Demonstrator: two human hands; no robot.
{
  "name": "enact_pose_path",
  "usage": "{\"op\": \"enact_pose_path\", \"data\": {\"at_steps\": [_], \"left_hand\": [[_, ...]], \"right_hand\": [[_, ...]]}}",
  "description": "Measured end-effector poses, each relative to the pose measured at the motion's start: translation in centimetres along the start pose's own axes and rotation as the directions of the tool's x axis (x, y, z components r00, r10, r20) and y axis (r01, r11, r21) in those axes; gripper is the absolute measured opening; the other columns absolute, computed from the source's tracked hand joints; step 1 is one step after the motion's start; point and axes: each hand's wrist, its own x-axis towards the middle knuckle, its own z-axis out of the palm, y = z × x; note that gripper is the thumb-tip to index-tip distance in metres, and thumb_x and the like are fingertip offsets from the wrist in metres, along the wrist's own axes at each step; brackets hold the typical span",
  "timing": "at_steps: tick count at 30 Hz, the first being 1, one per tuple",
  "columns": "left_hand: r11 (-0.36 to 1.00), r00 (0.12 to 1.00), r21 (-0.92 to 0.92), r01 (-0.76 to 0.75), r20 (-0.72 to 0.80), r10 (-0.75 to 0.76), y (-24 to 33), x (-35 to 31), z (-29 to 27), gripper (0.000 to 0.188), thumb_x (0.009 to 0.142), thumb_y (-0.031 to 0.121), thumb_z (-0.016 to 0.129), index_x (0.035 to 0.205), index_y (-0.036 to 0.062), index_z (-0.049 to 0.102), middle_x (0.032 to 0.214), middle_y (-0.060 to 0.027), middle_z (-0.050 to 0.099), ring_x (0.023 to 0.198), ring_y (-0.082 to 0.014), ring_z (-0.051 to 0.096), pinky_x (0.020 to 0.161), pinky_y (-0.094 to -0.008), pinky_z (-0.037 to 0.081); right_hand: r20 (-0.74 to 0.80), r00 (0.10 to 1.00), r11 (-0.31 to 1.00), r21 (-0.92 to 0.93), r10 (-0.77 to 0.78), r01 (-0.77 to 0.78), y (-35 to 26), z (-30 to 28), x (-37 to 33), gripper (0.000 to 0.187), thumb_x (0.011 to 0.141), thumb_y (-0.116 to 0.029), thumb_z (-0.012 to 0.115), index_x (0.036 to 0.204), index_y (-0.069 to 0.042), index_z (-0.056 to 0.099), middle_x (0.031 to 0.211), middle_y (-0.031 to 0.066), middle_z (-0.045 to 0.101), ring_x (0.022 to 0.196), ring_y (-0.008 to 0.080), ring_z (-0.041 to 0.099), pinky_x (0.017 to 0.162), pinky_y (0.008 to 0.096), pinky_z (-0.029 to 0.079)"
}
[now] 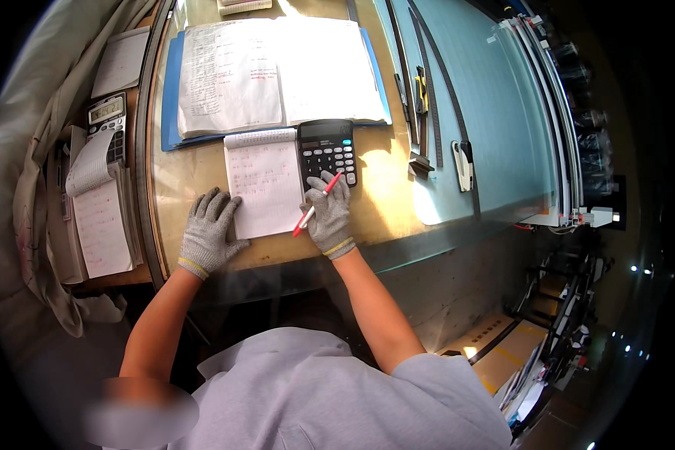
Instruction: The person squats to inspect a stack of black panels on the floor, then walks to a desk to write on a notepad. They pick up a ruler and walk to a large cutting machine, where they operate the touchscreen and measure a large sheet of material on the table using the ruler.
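Note:
My left hand (211, 232), in a grey knit glove with a yellow cuff line, lies spread on the table beside a notepad (262, 184). The notepad is lined and spiral-topped, with red handwriting on its page. My right hand (328, 217), gloved the same way, grips a red and white pen (319, 202) slanted across the fingers. Its fingertips are at the lower keys of a black calculator (327, 147), which stands against the notepad's right edge. Whether a finger presses a key cannot be made out.
Behind the notepad, a blue folder (174, 94) lies under open written sheets (229, 79). Right, a glass sheet (495, 112) carries dark strips, a yellow cutter (421, 94) and a white-and-black tool (463, 166). Left, a side shelf holds a grey calculator (109, 112) and a notepad stack (101, 225).

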Motion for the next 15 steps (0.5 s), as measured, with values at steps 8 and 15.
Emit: {"op": "enact_pose_path", "data": {"at_steps": [8,15], "left_hand": [[1.0,1.0,0.002,-0.01,-0.007,0.01,0.1,0.0,-0.1,0.085,0.063,0.037,0.083,0.137,0.01,0.05,0.134,-0.0196,0.048,0.134,-0.041,0.039,0.115,-0.0524,0.028],[1.0,1.0,0.006,0.005,0.005,-0.005,0.1,0.1,0.0,0.088,0.062,0.037,0.084,0.138,0.0104,0.049,0.135,-0.0194,0.048,0.134,-0.0409,0.038,0.115,-0.0524,0.028]], "right_hand": [[-0.174,0.984,0.999,0.033,0.046,-0.041,0.5,-0.2,1.4,0.029,0.078,-0.016,0.069,0.102,-0.009,0.054,0.115,0.0131,0.061,0.118,0.041,0.05,0.104,0.0554,0.032],[-0.185,0.979,0.996,-0.009,0.086,-0.089,0.7,-0.8,0.8,0.021,0.084,-0.019,0.064,0.1,-0.008,0.056,0.112,0.0117,0.063,0.117,0.0374,0.053,0.102,0.0506,0.034]]}}
